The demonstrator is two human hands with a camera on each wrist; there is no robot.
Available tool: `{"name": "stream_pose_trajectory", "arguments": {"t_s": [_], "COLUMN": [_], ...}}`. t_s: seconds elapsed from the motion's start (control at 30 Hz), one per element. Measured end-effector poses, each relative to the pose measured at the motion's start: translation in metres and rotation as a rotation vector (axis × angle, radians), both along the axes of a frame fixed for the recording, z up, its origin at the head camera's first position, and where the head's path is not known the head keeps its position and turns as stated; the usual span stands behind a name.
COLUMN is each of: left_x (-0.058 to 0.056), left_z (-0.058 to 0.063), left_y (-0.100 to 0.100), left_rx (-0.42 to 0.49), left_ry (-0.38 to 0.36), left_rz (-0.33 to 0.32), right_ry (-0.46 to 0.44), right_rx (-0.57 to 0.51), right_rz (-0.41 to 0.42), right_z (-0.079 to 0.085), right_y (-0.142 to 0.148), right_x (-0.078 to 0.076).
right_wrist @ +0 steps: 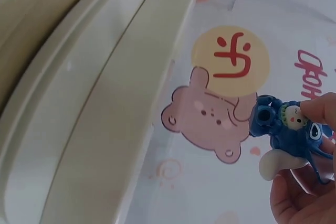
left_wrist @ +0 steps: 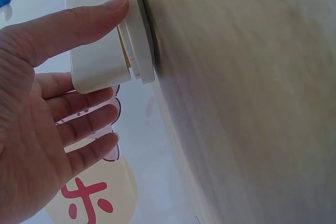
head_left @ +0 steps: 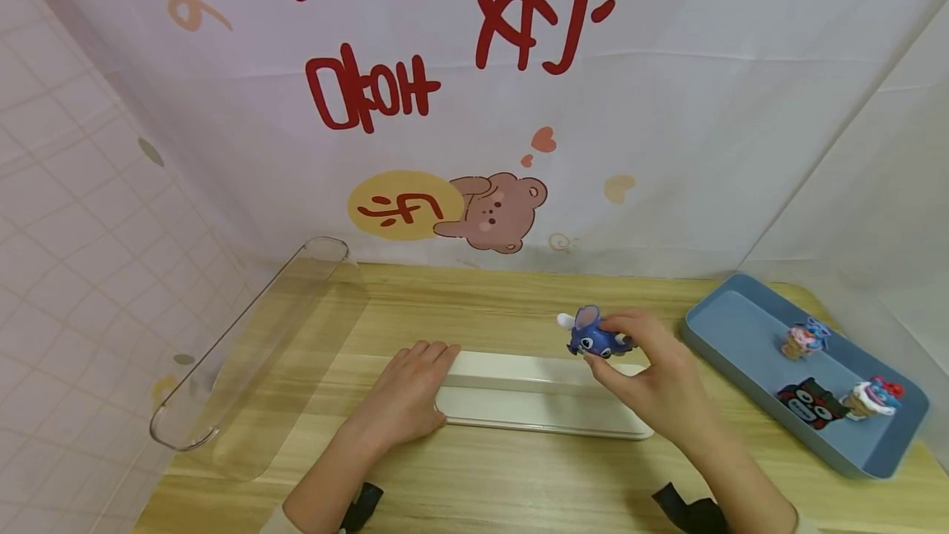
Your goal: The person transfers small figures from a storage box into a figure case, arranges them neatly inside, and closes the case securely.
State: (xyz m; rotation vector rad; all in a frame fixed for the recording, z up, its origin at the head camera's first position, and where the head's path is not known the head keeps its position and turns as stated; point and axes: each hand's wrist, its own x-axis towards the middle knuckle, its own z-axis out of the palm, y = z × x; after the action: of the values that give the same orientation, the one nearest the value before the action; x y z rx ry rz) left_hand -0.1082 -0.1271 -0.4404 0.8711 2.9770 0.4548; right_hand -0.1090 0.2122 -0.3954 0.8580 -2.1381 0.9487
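A white two-step stand [head_left: 541, 412] lies on the wooden table. My left hand [head_left: 404, 398] grips its left end, the thumb on the front edge and the fingers along the far side. Above the stand's right part, my right hand [head_left: 660, 377] pinches a small blue toy figurine [head_left: 597, 342] with big ears between thumb and fingers. In the right wrist view the figurine [right_wrist: 281, 135] shows a small pale face and a white rounded part. The figurine is apart from the stand. My fingers hide some of it.
A clear plastic cover [head_left: 285, 377] stands at the left. On the right, a blue-grey tray [head_left: 749, 328] holds two colourful figurines, one farther back [head_left: 804, 339] and one nearer [head_left: 873, 396], plus a black-and-red piece [head_left: 811, 404]. A printed cloth [head_left: 652, 122] hangs behind the table.
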Motion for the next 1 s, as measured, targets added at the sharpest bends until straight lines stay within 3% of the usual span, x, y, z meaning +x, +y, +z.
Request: {"name": "stream_pose_trajectory", "arguments": {"t_s": [0.23,0.5,1.0], "left_x": [0.000,0.000,-0.001], "left_z": [0.000,0.002,0.000], "left_y": [0.000,0.000,0.000], "left_rx": [-0.004,-0.005,-0.013], "left_ry": [0.006,0.008,0.020], "left_rz": [-0.002,-0.005,-0.007], "right_ry": [-0.039,-0.131,-0.131], "right_rx": [0.000,0.024,0.027], "right_rz": [0.076,0.109,0.185], "right_z": [-0.003,-0.008,-0.020], "right_y": [-0.014,-0.030,-0.062], "right_x": [0.001,0.006,0.006]}}
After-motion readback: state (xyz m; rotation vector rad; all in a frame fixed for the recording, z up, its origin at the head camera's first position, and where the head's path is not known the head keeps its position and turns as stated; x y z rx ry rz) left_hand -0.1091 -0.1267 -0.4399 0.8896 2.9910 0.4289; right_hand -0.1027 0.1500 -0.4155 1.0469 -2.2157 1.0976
